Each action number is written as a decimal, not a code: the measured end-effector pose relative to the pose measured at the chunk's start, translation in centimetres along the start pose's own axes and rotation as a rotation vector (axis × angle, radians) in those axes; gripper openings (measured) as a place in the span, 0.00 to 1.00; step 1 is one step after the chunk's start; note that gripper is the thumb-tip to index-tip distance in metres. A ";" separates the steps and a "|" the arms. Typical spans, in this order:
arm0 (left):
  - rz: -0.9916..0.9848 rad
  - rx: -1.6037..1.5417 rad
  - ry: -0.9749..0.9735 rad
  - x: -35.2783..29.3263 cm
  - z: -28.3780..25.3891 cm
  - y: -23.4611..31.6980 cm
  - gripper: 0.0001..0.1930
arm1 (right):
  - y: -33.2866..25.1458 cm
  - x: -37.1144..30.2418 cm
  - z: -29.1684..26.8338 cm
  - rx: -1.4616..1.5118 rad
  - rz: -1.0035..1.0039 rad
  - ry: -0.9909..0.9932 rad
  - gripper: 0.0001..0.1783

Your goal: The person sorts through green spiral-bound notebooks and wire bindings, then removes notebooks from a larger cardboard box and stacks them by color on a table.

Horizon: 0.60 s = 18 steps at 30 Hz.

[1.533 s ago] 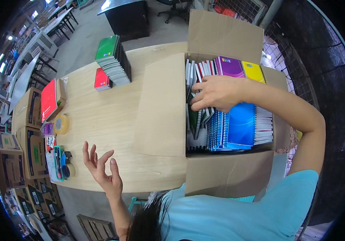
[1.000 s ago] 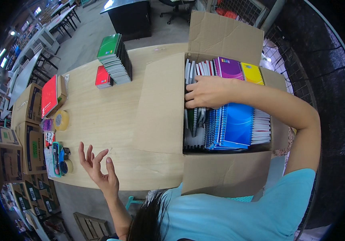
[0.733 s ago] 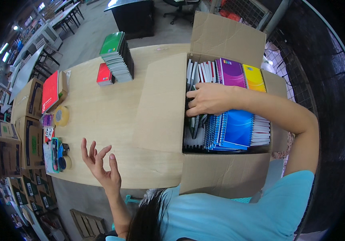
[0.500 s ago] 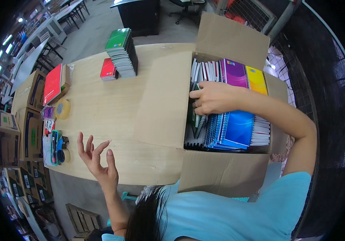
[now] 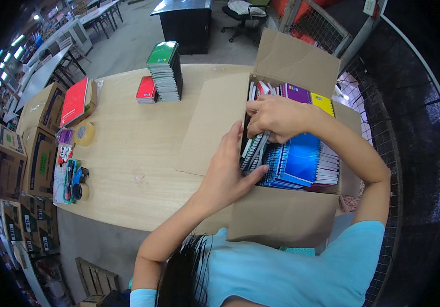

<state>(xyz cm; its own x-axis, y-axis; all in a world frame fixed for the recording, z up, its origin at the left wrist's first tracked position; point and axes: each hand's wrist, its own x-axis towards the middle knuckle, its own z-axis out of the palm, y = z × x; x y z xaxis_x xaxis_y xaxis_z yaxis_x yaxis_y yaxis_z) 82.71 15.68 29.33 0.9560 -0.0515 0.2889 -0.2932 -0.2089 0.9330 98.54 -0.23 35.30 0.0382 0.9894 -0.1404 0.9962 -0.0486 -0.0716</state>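
An open cardboard box (image 5: 281, 210) holds many spiral notebooks. My right hand (image 5: 276, 116) reaches into its left part, fingers curled down onto spiral notebooks (image 5: 254, 151) with pale edges; the fingertips are partly hidden. Over the box's left wall lies my left hand (image 5: 227, 171), open, its thumb stretched apart beside the same notebooks' lower ends. Right of them sit blue notebooks (image 5: 302, 161), with a purple notebook (image 5: 297, 93) and a yellow notebook (image 5: 322, 104) behind.
On the wooden table (image 5: 128, 174) stand a tall stack of green notebooks (image 5: 163, 66) and a short stack of red notebooks (image 5: 147, 90). Along the left edge lie a red book (image 5: 75, 102), a tape roll (image 5: 84, 133) and a tray of stationery (image 5: 70, 179). Cardboard boxes (image 5: 38, 158) stand beyond.
My left hand has moved right from over the table to the box's left side. My right hand stays in the box; the notebooks beneath it have shifted and tilted.
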 end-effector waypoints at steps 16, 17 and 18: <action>0.121 1.009 0.122 5.6 4.4 -3.2 0.46 | 4.9 -7.7 -0.5 0.211 0.176 0.846 0.27; 0.130 1.019 0.105 5.1 4.6 -3.2 0.46 | 4.8 -8.2 -0.2 0.213 0.188 0.863 0.27; 0.158 1.003 0.121 4.6 4.7 -2.6 0.40 | 4.9 -8.6 -0.1 0.185 0.276 0.746 0.26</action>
<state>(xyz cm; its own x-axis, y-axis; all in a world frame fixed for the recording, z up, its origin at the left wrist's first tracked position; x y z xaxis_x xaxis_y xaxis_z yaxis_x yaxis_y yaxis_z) 87.94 11.44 27.23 0.8832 -0.0619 0.4649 -0.2174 -0.9324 0.2888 103.08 -8.96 36.24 0.3866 0.7662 0.5133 0.9171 -0.2609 -0.3014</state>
